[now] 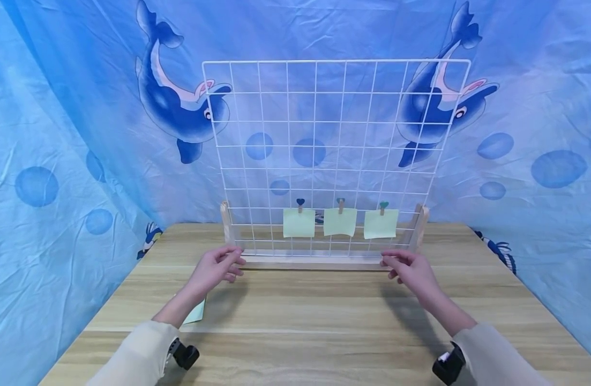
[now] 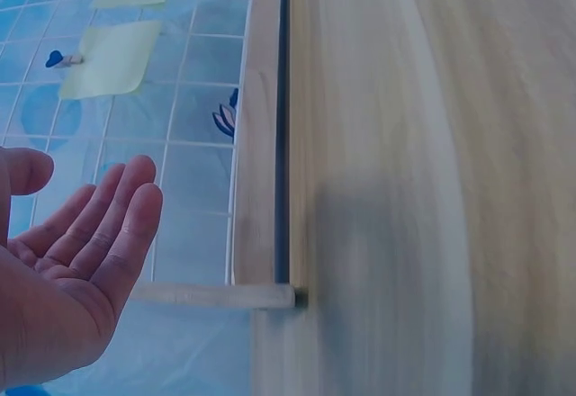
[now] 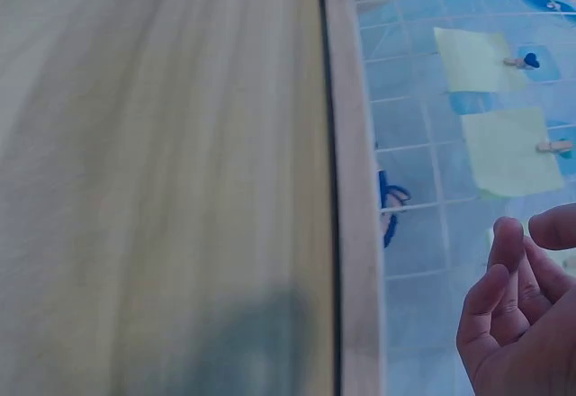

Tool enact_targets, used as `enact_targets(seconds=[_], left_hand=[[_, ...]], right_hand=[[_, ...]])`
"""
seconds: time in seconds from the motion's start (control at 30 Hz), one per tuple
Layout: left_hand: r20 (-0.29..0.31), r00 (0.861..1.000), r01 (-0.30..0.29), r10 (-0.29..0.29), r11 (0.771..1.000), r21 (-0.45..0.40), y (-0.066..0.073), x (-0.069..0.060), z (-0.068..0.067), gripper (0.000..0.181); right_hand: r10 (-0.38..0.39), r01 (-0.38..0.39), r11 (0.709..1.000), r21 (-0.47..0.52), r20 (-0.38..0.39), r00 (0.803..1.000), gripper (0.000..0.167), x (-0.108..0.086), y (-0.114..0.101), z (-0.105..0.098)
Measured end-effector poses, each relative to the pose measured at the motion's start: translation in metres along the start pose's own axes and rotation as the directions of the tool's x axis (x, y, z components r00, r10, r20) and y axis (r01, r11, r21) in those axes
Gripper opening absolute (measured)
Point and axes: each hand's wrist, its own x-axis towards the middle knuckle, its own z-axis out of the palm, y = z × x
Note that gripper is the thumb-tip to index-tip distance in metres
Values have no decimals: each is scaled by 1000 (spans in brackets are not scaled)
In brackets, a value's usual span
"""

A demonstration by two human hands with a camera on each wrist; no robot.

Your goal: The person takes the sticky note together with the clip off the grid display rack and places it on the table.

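Observation:
A white wire grid panel [image 1: 336, 60] stands upright in a wooden base [image 1: 314, 265]. Three pale green paper notes [image 1: 299, 223] hang in a row low on the grid, each under a small wooden clothespin [image 1: 383, 209] with a heart on top. My left hand [image 1: 220, 265] hovers by the base's left end; in the left wrist view its fingers [image 2: 106, 234] are fairly straight and hold nothing. By the right end is my right hand [image 1: 413, 272], fingers loosely bent, thumb near the index finger, with nothing visible between them. Whether either hand touches the base, I cannot tell.
Beside my left forearm a pale green paper [image 1: 195, 313] lies on the wooden table [image 1: 314, 332], partly hidden by the arm. Wooden side posts [image 1: 226, 220] flank the grid. A blue dolphin-print cloth [image 1: 68, 161] hangs behind and at both sides.

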Motion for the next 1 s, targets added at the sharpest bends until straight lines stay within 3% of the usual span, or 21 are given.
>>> enact_targets(seconds=[0.2,0.57,0.83,1.0], left_hand=[[10,1000,-21,21,1000,-1,6,5,7,45],[21,999,-42,42,999,24,19,16,16,43],[33,998,-63,61,997,40,26,22,29,45],[71,994,-83,80,996,32,28,27,36,49]], right_hand=[[-54,53,998,33,12,998,33,9,-15,6],[-86,81,992,97,56,995,36,13,-34,12],[-119,105,987,124,114,986,42,22,-47,30],[-140,119,983,142,148,979,44,26,-57,40]])
